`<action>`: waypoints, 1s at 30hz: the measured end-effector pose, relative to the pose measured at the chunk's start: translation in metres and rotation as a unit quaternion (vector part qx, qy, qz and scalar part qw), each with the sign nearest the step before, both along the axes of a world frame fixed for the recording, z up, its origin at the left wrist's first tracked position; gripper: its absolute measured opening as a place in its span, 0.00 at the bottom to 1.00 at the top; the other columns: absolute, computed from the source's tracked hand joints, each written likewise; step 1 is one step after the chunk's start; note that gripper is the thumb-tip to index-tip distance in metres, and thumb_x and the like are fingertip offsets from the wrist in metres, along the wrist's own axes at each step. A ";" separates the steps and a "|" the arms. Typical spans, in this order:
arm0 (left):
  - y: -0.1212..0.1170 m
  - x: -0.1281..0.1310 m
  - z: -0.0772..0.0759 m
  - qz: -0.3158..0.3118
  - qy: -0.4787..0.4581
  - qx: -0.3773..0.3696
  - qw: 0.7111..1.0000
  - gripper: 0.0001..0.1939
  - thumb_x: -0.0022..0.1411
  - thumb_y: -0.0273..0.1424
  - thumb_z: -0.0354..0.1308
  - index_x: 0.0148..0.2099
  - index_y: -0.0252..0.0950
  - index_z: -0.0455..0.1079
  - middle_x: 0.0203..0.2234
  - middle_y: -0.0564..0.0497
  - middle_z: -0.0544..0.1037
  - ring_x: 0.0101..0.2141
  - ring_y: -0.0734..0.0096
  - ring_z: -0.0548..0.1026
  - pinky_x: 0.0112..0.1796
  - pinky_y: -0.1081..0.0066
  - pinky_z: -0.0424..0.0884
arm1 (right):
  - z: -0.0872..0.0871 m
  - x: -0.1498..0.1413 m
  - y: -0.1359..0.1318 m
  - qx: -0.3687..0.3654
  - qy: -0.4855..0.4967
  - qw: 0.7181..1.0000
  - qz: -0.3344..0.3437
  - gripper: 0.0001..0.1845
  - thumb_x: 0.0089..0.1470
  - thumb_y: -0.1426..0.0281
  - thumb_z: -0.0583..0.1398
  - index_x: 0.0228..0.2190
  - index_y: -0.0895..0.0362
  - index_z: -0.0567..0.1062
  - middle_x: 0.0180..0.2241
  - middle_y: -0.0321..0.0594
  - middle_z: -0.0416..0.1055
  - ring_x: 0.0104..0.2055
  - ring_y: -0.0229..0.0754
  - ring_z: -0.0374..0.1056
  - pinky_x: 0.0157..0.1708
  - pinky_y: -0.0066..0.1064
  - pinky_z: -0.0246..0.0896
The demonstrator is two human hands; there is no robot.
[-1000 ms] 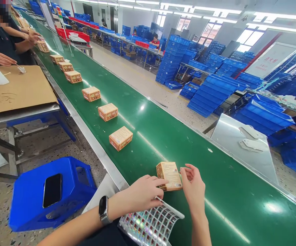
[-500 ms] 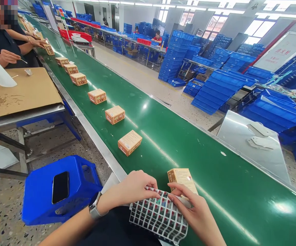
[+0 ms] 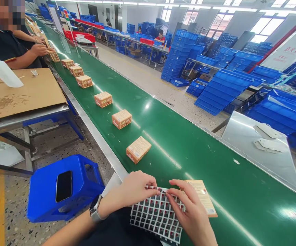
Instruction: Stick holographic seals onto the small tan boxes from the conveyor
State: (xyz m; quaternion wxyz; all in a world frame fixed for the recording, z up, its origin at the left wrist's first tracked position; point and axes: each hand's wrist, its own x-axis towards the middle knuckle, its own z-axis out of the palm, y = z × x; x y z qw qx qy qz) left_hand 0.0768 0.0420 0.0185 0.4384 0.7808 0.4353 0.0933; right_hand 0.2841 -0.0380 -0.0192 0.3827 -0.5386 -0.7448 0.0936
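A sheet of small dark-and-red stickers [image 3: 154, 216] with a white grid is held in front of my body. My left hand [image 3: 137, 187], with a watch on its wrist, pinches the sheet's upper left edge. At the upper right, the thumb and index finger of my right hand [image 3: 191, 206] close on the top edge; whether a single sticker is between them I cannot tell. Just behind my right hand lies a tan and brown carton [image 3: 203, 197] on the green conveyor belt [image 3: 178, 150], partly hidden by the fingers. Another carton [image 3: 139, 149] lies farther up the belt.
Several more cartons [image 3: 121, 119] form a line up the belt. A blue stool [image 3: 45, 194] with a phone [image 3: 64, 186] stands at left, near a cardboard-topped table [image 3: 35, 89]. Co-workers [image 3: 1, 48] stand beyond it. A metal sheet [image 3: 255, 153] and blue crates [image 3: 219, 90] are at right.
The cartons have moved along the belt toward me and to the right. The sheet is flatter, and my right hand has shifted slightly left along its edge. A co-worker's hand has reached toward the belt.
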 end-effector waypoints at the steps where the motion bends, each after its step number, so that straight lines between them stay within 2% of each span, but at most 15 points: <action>1: 0.001 -0.002 -0.003 0.011 -0.007 -0.003 1.000 0.08 0.60 0.35 0.63 0.31 0.38 0.78 0.20 0.57 0.75 0.24 0.73 0.71 0.26 0.75 0.59 | 0.000 0.001 -0.001 -0.020 0.018 1.000 -0.002 0.04 0.60 0.71 0.60 0.36 0.51 0.76 0.46 0.43 0.73 0.47 0.47 0.71 0.47 0.40 0.66; 3: 0.006 -0.009 -0.010 0.020 -0.036 0.017 0.999 0.07 0.60 0.36 0.64 0.32 0.39 0.77 0.25 0.54 0.79 0.30 0.69 0.74 0.32 0.73 0.65 | -0.001 0.006 -0.002 -0.077 0.088 0.993 -0.019 0.03 0.59 0.68 0.61 0.34 0.50 0.76 0.48 0.44 0.73 0.50 0.48 0.70 0.47 0.39 0.67; 5: 0.013 -0.018 -0.018 0.019 -0.068 0.075 0.995 0.06 0.59 0.35 0.66 0.31 0.39 0.77 0.40 0.51 0.81 0.42 0.63 0.75 0.44 0.68 0.69 | -0.004 0.010 0.000 -0.122 0.194 0.971 -0.066 0.05 0.59 0.63 0.62 0.33 0.51 0.76 0.49 0.44 0.73 0.53 0.50 0.69 0.48 0.39 0.68; 7: 0.022 -0.029 -0.026 0.042 -0.070 0.137 0.987 0.06 0.59 0.33 0.66 0.30 0.39 0.77 0.56 0.50 0.74 0.54 0.56 0.70 0.55 0.59 0.64 | -0.009 0.014 0.006 -0.152 0.306 0.931 -0.132 0.10 0.57 0.58 0.62 0.33 0.51 0.75 0.51 0.44 0.73 0.54 0.50 0.69 0.50 0.40 0.67; 9: 0.028 -0.039 -0.031 0.086 -0.051 0.150 0.984 0.07 0.60 0.32 0.64 0.29 0.39 0.76 0.63 0.51 0.66 0.59 0.51 0.65 0.58 0.53 0.62 | -0.014 0.015 0.014 -0.179 0.386 0.886 -0.186 0.14 0.55 0.54 0.63 0.35 0.51 0.76 0.52 0.43 0.73 0.54 0.50 0.69 0.53 0.42 0.64; 12: 0.029 -0.049 -0.034 0.101 -0.075 0.079 0.989 0.07 0.62 0.32 0.61 0.31 0.38 0.75 0.66 0.49 0.60 0.61 0.51 0.65 0.53 0.57 0.69 | -0.019 0.012 0.028 -0.211 0.446 0.845 -0.207 0.19 0.52 0.51 0.64 0.38 0.51 0.77 0.51 0.42 0.74 0.52 0.50 0.69 0.55 0.43 0.63; 14: 0.023 -0.049 -0.035 0.071 -0.094 0.036 0.992 0.06 0.62 0.33 0.61 0.33 0.38 0.75 0.67 0.48 0.60 0.60 0.54 0.67 0.49 0.62 0.72 | -0.020 0.008 0.037 -0.219 0.475 0.832 -0.186 0.20 0.51 0.51 0.65 0.38 0.52 0.78 0.50 0.42 0.74 0.52 0.50 0.69 0.55 0.43 0.63; 16: 0.015 -0.045 -0.037 0.032 -0.090 0.034 0.995 0.04 0.62 0.32 0.62 0.34 0.39 0.76 0.66 0.49 0.62 0.59 0.56 0.70 0.50 0.63 0.72 | -0.021 0.002 0.048 -0.219 0.504 0.821 -0.157 0.19 0.49 0.52 0.67 0.36 0.52 0.78 0.48 0.42 0.75 0.52 0.49 0.69 0.55 0.43 0.63; 19: 0.005 -0.035 -0.042 -0.017 -0.062 0.083 0.994 0.01 0.60 0.30 0.64 0.34 0.40 0.76 0.66 0.54 0.62 0.57 0.56 0.71 0.56 0.60 0.66 | -0.023 -0.007 0.067 -0.229 0.514 0.817 -0.124 0.18 0.48 0.52 0.67 0.33 0.52 0.78 0.48 0.42 0.76 0.52 0.48 0.69 0.56 0.43 0.62; 21: 0.003 -0.031 -0.047 -0.033 -0.054 0.107 0.992 0.02 0.60 0.29 0.64 0.34 0.40 0.76 0.66 0.56 0.61 0.57 0.57 0.71 0.56 0.61 0.65 | -0.026 -0.011 0.082 -0.244 0.503 0.822 -0.109 0.18 0.47 0.52 0.68 0.32 0.53 0.79 0.49 0.42 0.76 0.52 0.48 0.69 0.57 0.42 0.60; 24: 0.007 -0.031 -0.050 -0.056 -0.069 0.093 0.992 0.03 0.61 0.28 0.63 0.34 0.40 0.76 0.66 0.57 0.62 0.56 0.60 0.71 0.54 0.65 0.67 | -0.031 -0.013 0.103 -0.272 0.488 0.825 -0.088 0.19 0.44 0.53 0.70 0.31 0.54 0.80 0.50 0.44 0.75 0.53 0.49 0.69 0.57 0.42 0.59; 27: 0.014 -0.034 -0.048 -0.082 -0.088 0.063 0.991 0.03 0.60 0.26 0.63 0.33 0.39 0.76 0.65 0.56 0.64 0.57 0.61 0.70 0.54 0.66 0.67 | -0.035 -0.014 0.115 -0.306 0.479 0.821 -0.064 0.20 0.42 0.53 0.70 0.30 0.56 0.81 0.48 0.47 0.76 0.47 0.50 0.72 0.50 0.41 0.65; 30: 0.019 -0.035 -0.045 -0.095 -0.104 0.053 0.989 0.03 0.60 0.27 0.64 0.33 0.39 0.76 0.64 0.55 0.65 0.58 0.59 0.69 0.56 0.63 0.65 | -0.038 -0.016 0.117 -0.324 0.480 0.813 -0.055 0.23 0.43 0.52 0.69 0.33 0.58 0.80 0.45 0.47 0.78 0.39 0.47 0.74 0.39 0.36 0.68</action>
